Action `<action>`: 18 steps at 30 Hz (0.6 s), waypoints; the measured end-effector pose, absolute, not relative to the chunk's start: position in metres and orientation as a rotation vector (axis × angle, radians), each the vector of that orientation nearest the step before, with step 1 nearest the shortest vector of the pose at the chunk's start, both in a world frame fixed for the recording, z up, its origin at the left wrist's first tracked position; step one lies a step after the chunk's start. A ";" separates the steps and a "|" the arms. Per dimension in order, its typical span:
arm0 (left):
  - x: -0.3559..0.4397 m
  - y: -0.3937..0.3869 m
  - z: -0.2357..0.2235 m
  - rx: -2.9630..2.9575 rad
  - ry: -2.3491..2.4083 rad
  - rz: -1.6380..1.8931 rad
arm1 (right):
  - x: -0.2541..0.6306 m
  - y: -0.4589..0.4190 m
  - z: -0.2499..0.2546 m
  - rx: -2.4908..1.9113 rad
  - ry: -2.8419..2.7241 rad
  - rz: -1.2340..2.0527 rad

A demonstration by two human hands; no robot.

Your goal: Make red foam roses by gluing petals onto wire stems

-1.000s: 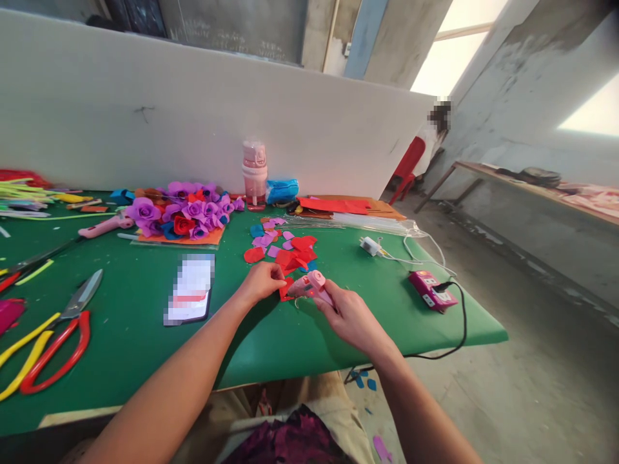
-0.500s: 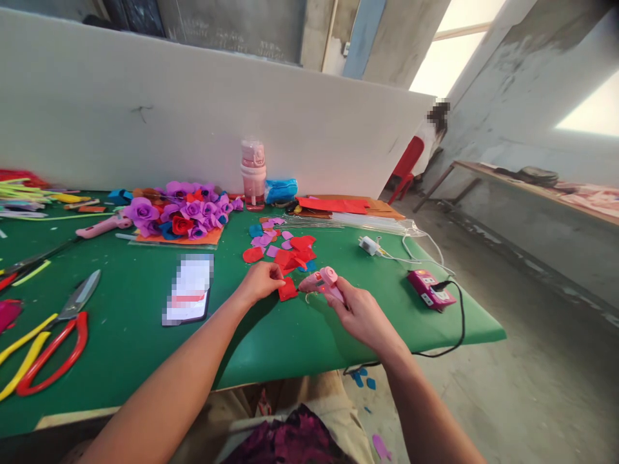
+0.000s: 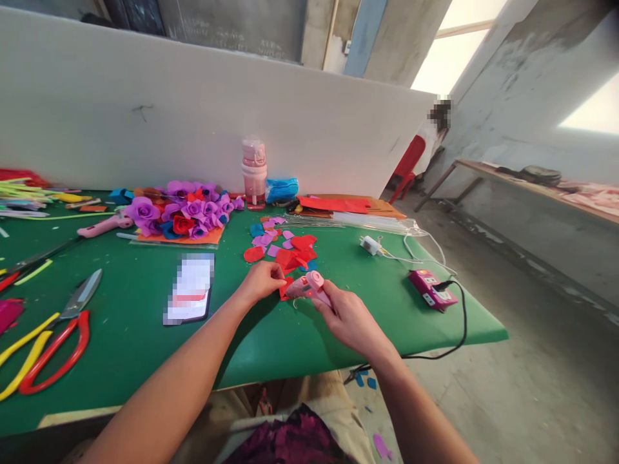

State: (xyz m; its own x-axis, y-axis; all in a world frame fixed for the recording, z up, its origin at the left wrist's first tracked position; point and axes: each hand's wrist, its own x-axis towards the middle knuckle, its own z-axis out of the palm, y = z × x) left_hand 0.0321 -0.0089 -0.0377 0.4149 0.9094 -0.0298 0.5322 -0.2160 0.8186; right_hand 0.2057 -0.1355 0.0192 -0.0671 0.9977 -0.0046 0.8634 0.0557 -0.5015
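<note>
My right hand (image 3: 349, 318) is closed round the handle of a pink hot glue gun (image 3: 309, 283), its nozzle pointing left. The nozzle lies over a red paper petal (image 3: 284, 293), and I cannot tell whether it touches. Thumb and fingers of my left hand (image 3: 264, 281) pinch the petal's left edge. Just beyond the hands lie loose red petals (image 3: 290, 258) with purple, blue and orange ones among them. Left of my left hand is a phone (image 3: 189, 290) with a lit, blurred screen.
Big scissors (image 3: 58, 335) with red and yellow handles lie at the left. Paper roses (image 3: 184, 212) are heaped at the back, beside a pink bottle (image 3: 254, 174). A purple power strip (image 3: 432, 290) with a black cord is at the right. A person (image 3: 432, 138) is in the background.
My right hand has moved left with the glue gun, bringing its nozzle over the red petal. My left hand keeps its pinch in about the same place.
</note>
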 end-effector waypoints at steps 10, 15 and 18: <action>0.032 -0.006 -0.043 1.866 1.223 0.630 | 0.214 -0.133 0.015 -1.916 -1.958 0.538; 0.032 -0.004 -0.042 1.844 1.216 0.632 | 0.225 -0.135 0.013 -1.862 -1.843 0.579; 0.031 -0.005 -0.041 1.816 1.207 0.634 | 0.234 -0.137 0.013 -1.760 -1.745 0.674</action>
